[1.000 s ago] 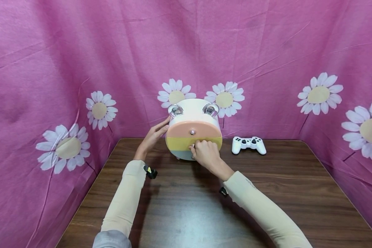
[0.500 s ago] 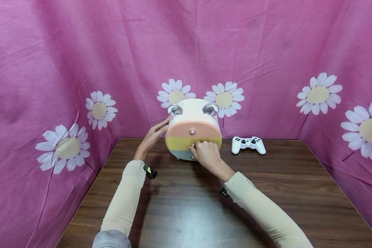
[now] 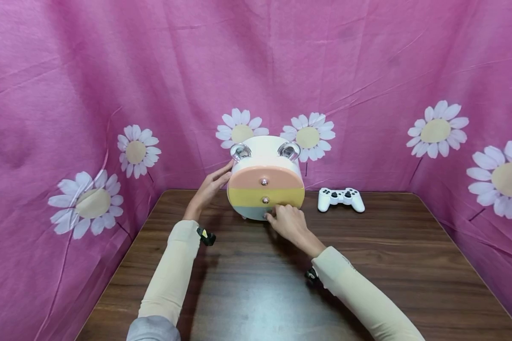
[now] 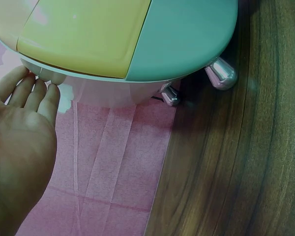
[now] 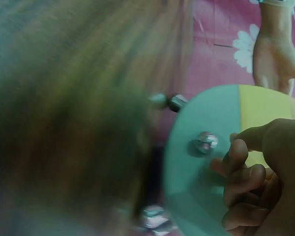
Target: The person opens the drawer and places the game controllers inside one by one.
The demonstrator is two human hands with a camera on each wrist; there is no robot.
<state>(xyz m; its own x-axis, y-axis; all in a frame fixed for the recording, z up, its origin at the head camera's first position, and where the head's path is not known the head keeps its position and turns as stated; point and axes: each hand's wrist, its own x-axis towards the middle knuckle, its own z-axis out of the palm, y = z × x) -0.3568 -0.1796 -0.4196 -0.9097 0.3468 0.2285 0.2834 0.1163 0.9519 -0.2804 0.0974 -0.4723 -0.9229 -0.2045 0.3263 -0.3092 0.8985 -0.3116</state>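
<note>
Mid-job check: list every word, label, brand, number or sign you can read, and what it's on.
No readable words, labels, brands, numbers or signs.
White game controller: any button markings are too small to read.
Right sleeve: faint grey mark near the cuff, too small to read.
Striped box: no lettering visible.

Head view: bright, light falling from above. Pale glare on the near middle of the tabletop [image 3: 260,298]; soft shadows beside the left sleeve [image 3: 170,270] and under the right sleeve [image 3: 362,284]. Mostly clear focus. Left wrist view: dimmer, top left corner washed out, whitish reflections on the yellow panel [image 4: 83,39]. Right wrist view: tabletop heavily smeared; right hand [image 5: 285,167] in shade; knob [image 5: 207,142] glinting, soft-edged.
</note>
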